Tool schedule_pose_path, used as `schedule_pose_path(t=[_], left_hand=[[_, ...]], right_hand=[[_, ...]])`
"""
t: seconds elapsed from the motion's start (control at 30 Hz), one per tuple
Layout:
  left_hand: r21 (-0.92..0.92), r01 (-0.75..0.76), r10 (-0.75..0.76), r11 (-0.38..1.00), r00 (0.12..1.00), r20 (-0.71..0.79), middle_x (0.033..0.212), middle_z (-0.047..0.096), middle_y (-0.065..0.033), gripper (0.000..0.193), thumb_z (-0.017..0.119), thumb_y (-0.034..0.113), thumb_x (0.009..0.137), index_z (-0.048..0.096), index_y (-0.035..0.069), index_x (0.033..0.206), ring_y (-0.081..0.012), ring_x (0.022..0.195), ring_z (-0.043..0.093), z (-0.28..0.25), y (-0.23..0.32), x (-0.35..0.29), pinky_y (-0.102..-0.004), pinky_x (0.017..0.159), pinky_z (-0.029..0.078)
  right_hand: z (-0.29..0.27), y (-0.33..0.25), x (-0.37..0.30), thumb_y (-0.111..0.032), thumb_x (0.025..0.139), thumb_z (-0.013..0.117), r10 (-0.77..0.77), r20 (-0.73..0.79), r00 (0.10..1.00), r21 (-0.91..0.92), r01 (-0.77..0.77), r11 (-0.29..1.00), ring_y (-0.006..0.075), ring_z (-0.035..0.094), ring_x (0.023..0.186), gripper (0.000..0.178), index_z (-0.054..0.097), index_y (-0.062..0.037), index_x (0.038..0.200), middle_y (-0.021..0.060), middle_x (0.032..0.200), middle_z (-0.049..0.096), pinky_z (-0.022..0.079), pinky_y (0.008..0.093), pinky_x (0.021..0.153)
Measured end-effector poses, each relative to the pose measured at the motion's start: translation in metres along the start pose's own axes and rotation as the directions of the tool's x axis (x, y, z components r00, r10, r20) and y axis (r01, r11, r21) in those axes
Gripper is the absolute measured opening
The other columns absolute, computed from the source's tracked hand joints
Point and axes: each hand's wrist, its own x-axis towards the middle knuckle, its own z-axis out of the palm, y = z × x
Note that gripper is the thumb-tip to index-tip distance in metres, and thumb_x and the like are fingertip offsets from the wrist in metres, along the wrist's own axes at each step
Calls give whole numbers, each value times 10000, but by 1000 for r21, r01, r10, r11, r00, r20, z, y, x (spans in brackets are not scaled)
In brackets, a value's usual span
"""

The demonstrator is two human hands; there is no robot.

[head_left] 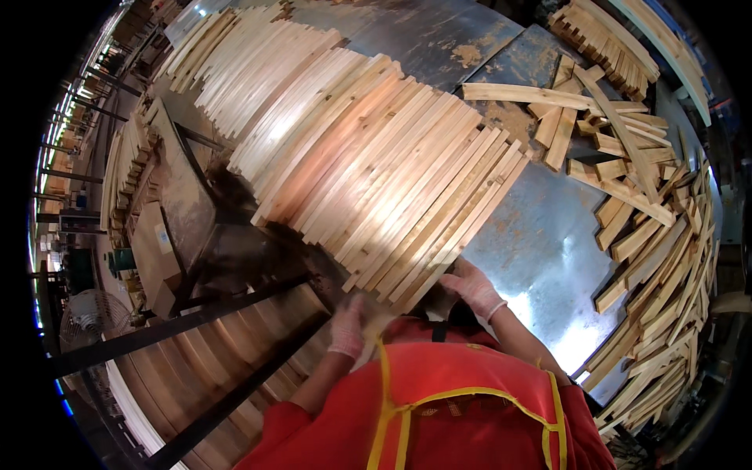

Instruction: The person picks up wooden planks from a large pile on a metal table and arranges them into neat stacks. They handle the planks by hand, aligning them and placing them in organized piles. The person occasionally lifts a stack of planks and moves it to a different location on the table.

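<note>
Pale wooden strips point(376, 164) lie side by side in a long slanting row on the metal table, their near ends by my body. My left hand point(348, 327), in a thin whitish glove, is just off the left ends of the nearest strips. Its fingers are smeared by motion, and a blurred tan patch beside them cannot be made out. My right hand point(475, 290), gloved the same way, touches the right end of the nearest strip with fingers stretched out and the thumb apart. Its fingertips are partly hidden against the wood.
Loose wood offcuts point(650, 266) lie heaped along the table's right side. A stack of strips point(603, 47) stands at the far right. The bare metal tabletop point(533, 251) carries sawdust patches. At left are a dark metal bar point(180, 325), brown boards point(196, 384) and a fan point(94, 317).
</note>
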Motion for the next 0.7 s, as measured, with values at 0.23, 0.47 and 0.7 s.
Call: schedule_pose_path(t=[0.23, 0.47, 0.7], left_hand=[[-91, 12, 31, 996, 889, 457, 833, 520, 21, 387, 678, 498, 1021, 646, 112, 1028, -165, 838, 545, 58, -13, -6, -342, 758, 445], [-130, 302, -155, 945, 759, 633, 1060, 717, -69, 387, 592, 383, 1068, 721, 45, 1204, -230, 929, 674, 11, 119, -81, -365, 846, 553], [404, -672, -74, 620, 463, 883, 1438, 616, -205, 758, 618, 318, 989, 368, -65, 1594, -287, 1234, 648, 154, 223, -46, -408, 1033, 525]], right_hand=[[-62, 45, 25, -123, 951, 734, 119, -123, 985, 217, -91, 972, 296, 611, 1307, 769, 373, 42, 1609, 232, 1391, 650, 482, 343, 1086], [-79, 10, 33, -30, 958, 673, -41, -84, 996, 239, 60, 969, 262, 612, 1298, 733, 359, 21, 1618, 192, 1392, 657, 460, 342, 1114], [-67, 5, 59, 1, 917, 666, -109, -145, 983, 201, 137, 970, 229, 607, 1315, 735, 392, -7, 1599, 139, 1418, 652, 464, 357, 1119]])
